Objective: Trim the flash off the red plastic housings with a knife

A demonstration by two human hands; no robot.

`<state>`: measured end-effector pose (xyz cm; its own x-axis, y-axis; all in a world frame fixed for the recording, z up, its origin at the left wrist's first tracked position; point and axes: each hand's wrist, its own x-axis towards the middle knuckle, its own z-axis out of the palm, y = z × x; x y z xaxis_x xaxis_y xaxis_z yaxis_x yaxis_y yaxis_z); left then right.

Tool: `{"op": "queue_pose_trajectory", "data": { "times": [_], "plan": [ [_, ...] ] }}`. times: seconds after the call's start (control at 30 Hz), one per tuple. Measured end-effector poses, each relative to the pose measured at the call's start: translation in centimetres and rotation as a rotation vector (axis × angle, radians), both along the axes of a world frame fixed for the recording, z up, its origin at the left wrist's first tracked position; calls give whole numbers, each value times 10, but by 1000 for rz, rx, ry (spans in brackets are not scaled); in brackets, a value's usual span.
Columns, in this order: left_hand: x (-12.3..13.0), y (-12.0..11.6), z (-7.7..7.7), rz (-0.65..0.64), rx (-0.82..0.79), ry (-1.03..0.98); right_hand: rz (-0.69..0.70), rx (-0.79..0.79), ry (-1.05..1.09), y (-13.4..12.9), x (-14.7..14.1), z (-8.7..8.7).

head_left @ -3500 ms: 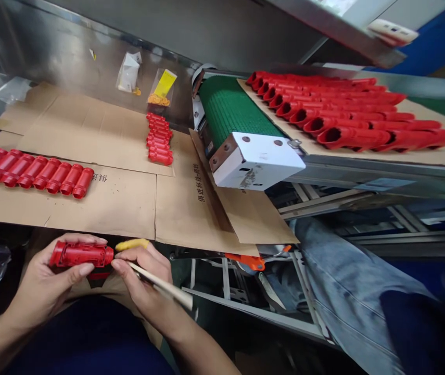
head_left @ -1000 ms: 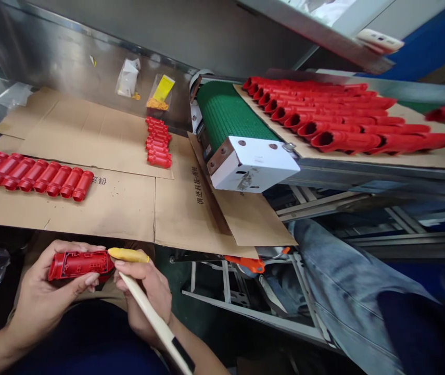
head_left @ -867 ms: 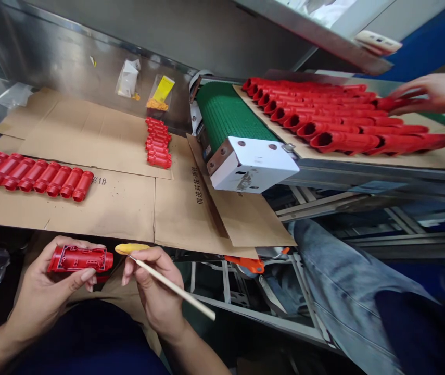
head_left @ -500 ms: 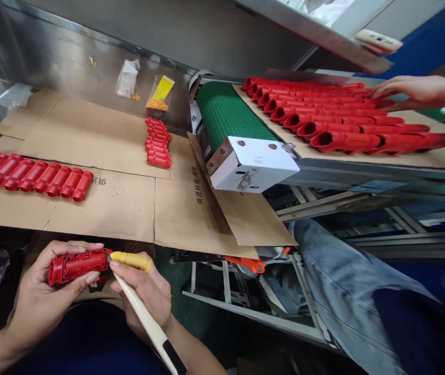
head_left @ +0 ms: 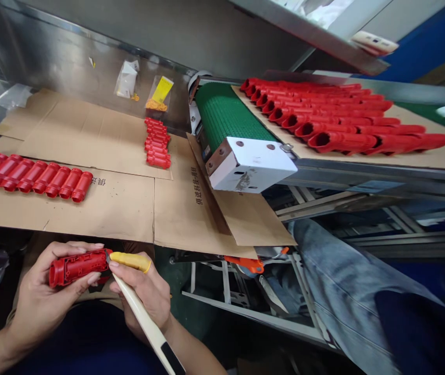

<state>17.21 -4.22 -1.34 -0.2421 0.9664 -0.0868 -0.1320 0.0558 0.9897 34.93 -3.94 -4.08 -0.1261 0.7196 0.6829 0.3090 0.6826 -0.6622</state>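
My left hand [head_left: 46,291] is closed around a red plastic housing [head_left: 79,268], fingers above and thumb below, its ribbed open side turned up. In my right hand [head_left: 144,291] is a knife [head_left: 140,312] with a long cream handle and a black end piece. A yellow finger cot [head_left: 130,261] covers the index finger, which presses close to the knife's small grey tip. That tip meets the right end of the housing; the exact contact is hidden by the fingers. Both hands are over my lap, in front of the table edge.
Cardboard sheets [head_left: 128,208] cover the table, bearing a row of red housings [head_left: 46,177] and a stack of smaller red pieces [head_left: 157,143]. Rows of red tubes [head_left: 335,117] lie beyond a green conveyor belt [head_left: 226,109]. A co-worker's jeans-clad leg [head_left: 335,281] is at right.
The co-worker's hand that was at the red tubes on the right has gone out of view. My hands, the housing and the knife have barely moved.
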Motion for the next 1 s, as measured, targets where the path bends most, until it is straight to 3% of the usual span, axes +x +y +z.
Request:
{"op": "queue_pose_trajectory", "data": {
  "times": [0.5,0.6,0.7,0.83,0.9,1.0],
  "plan": [
    [3,-1,-3,6,37,27,36,-50,-11,3,1,-1],
    [0,2,-3,3,-46,41,46,68,-177,7,7,-2],
    [-4,6,-5,-60,-116,-97,-34,149,-293,8,17,-5],
    [-10,10,-8,-136,-116,-237,-214,-123,25,5,28,-7],
    [-11,11,-9,-161,-128,-236,-222,-281,183,3,29,-7],
    [-10,12,-11,-210,-148,-251,-183,-322,215,3,29,-6]
  ]
}}
